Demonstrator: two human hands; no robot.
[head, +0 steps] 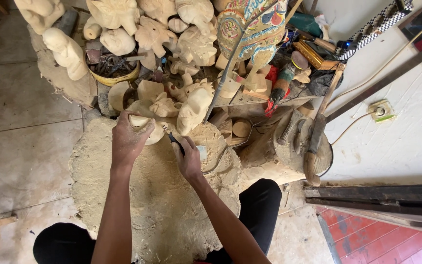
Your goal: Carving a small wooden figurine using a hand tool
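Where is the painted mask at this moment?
In the head view, the painted mask stands at top centre, behind the pale wooden carvings, far beyond both hands.

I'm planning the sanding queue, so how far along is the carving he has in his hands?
Rough shape looks cut: the pale wood piece is rounded. In hand: the left hand steadies it on the stump while the right hand works a dark-handled knife. Fine detail seems left; the finished figures behind show more.

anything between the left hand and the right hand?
Head view: only the pale wood piece the left hand grips and the tool in the right hand.
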